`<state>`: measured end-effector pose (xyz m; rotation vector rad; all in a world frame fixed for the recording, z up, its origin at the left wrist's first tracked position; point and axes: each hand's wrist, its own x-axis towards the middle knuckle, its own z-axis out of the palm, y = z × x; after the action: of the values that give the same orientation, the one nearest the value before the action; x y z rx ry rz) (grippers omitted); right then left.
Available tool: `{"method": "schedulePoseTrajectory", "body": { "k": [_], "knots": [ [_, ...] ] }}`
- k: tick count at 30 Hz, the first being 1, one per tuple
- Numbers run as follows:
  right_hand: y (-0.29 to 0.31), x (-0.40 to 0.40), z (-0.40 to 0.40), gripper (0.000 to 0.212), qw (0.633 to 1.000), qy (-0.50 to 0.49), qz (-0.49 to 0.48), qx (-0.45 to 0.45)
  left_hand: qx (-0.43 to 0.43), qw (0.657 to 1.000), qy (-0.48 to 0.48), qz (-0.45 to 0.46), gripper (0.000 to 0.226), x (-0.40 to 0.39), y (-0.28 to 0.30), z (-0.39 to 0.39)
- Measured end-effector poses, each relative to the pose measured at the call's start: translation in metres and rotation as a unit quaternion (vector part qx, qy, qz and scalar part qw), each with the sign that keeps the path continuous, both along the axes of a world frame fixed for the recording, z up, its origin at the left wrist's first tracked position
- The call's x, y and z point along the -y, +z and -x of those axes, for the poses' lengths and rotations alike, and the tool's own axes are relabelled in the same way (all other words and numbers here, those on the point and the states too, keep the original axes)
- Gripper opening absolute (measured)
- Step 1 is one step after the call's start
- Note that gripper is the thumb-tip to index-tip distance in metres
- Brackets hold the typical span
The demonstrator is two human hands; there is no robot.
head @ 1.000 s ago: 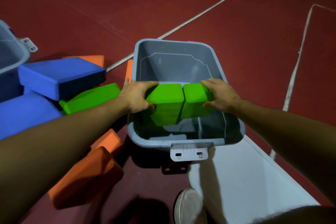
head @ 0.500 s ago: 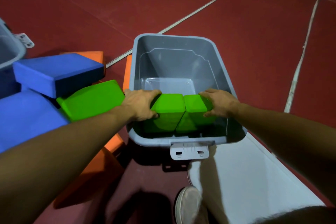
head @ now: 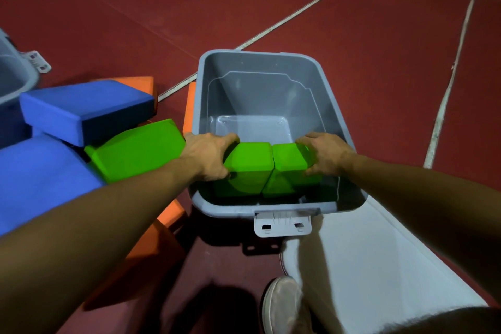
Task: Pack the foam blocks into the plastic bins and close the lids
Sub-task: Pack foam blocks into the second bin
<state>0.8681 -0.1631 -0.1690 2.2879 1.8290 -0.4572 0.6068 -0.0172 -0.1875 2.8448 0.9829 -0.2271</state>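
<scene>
two green foam blocks side by side, touching, at near end inside grey bin | left hand curled round left block | right hand curled round right block | green, blue, orange blocks piled left of bin | white lid near right

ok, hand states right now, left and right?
Left hand: holding the left green block in the bin.
Right hand: holding the right green block.
</scene>
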Motion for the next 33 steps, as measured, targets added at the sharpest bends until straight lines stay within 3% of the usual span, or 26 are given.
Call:
{"method": "schedulePoseTrajectory", "body": {
  "k": [14,33],
  "knots": [
    [-0.001,0.0,0.004,0.083,1.0,0.005,0.024,0.017,-0.051,0.999,0.003,-0.004,0.071,0.003,0.001,-0.004],
    [-0.011,0.003,0.004,0.088,1.0,-0.005,0.008,0.009,-0.05,0.999,0.016,-0.007,0.072,0.004,0.001,-0.005]
  ]
}}
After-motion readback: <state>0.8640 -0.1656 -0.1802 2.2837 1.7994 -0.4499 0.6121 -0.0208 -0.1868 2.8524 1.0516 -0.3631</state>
